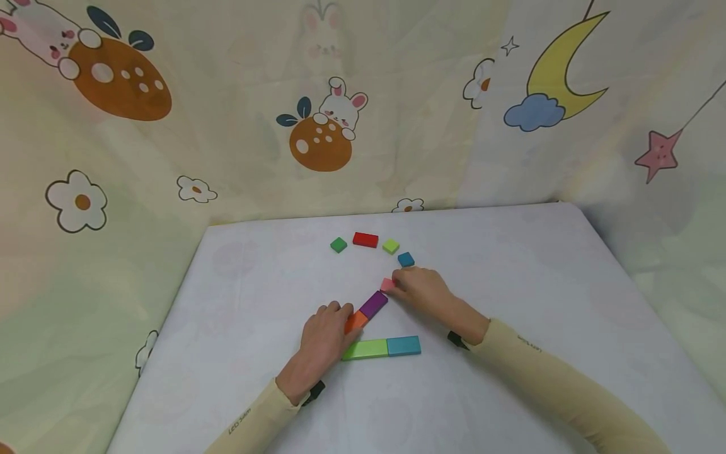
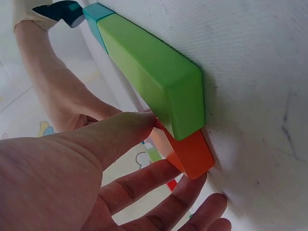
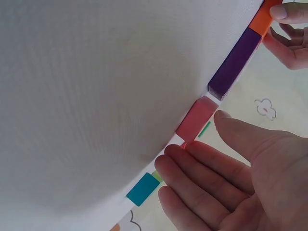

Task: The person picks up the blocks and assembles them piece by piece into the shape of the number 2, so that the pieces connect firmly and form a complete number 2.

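My left hand [image 1: 326, 334] pinches an orange block [image 2: 195, 156], with the thumb on one side and the fingertips on the other. Against the orange block's far end lies a purple block [image 1: 374, 305], both slanting up to the right. A pink block [image 3: 197, 119] sits past the purple one, a slim gap between them in the right wrist view. My right hand [image 1: 424, 291] holds the pink block between thumb and fingertips; its far side is partly hidden. Near my left thumb, a light green block [image 1: 365, 349] joins end to end with a teal block [image 1: 404, 345].
Farther back on the white table [image 1: 249, 284] lie a small green block [image 1: 338, 244], a red block [image 1: 365, 239], a small lime block [image 1: 391, 246] and a small blue block [image 1: 405, 259], in a curve. A printed cloth [image 1: 238, 126] hangs behind the table.
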A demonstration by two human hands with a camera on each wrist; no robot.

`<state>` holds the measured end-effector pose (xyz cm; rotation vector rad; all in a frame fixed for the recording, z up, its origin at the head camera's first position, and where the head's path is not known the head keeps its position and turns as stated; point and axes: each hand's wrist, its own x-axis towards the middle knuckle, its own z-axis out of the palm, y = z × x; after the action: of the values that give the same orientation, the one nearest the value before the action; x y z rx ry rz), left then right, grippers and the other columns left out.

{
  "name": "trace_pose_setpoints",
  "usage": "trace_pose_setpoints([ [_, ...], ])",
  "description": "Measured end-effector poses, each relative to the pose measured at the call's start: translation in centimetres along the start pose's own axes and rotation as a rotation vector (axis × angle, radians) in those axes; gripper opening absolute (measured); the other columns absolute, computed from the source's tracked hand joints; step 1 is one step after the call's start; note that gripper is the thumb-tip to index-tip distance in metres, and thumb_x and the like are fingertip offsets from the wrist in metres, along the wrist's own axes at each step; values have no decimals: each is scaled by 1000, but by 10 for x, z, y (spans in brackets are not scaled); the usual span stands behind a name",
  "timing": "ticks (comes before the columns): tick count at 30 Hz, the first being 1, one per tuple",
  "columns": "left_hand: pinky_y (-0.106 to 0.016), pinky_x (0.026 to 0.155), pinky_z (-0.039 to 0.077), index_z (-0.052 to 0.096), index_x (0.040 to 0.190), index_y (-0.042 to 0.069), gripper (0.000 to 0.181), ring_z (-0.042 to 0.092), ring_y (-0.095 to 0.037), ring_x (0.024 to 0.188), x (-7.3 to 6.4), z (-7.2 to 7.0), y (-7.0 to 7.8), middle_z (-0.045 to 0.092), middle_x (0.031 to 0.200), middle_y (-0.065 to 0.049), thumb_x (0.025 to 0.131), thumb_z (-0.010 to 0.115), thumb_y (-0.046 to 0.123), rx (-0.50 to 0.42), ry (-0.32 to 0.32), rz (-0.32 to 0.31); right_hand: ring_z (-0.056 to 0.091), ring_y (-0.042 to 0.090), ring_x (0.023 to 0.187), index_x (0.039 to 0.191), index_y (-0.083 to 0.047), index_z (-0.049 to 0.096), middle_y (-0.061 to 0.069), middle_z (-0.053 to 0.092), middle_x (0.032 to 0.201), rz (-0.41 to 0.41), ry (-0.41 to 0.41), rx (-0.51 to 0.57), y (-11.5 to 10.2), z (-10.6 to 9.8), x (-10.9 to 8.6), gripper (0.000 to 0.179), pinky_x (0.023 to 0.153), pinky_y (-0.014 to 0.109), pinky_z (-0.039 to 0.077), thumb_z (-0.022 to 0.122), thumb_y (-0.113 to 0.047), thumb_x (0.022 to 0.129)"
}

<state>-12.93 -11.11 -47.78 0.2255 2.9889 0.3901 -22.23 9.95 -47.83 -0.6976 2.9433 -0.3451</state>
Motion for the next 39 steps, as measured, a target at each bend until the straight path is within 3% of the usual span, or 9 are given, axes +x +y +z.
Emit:
trace_pose_setpoints([
  [19,-29,64,41,67,122,12,44,49,-17,80,-3,-3,2,59,93,-5,88,77,38,7,25,11,48,10,60,90,-11,67,-4,52,65,1,74,23,-7,5,-7,24,56,21,40,76,-34,90],
  [39,-29,64,40,66,123,13,45,48,-17,79,-1,-2,1,59,93,-5,88,76,39,6,20,11,50,11,63,92,-11,68,-3,55,69,-15,58,-19,-9,2,-7,21,60,22,45,74,-31,91],
])
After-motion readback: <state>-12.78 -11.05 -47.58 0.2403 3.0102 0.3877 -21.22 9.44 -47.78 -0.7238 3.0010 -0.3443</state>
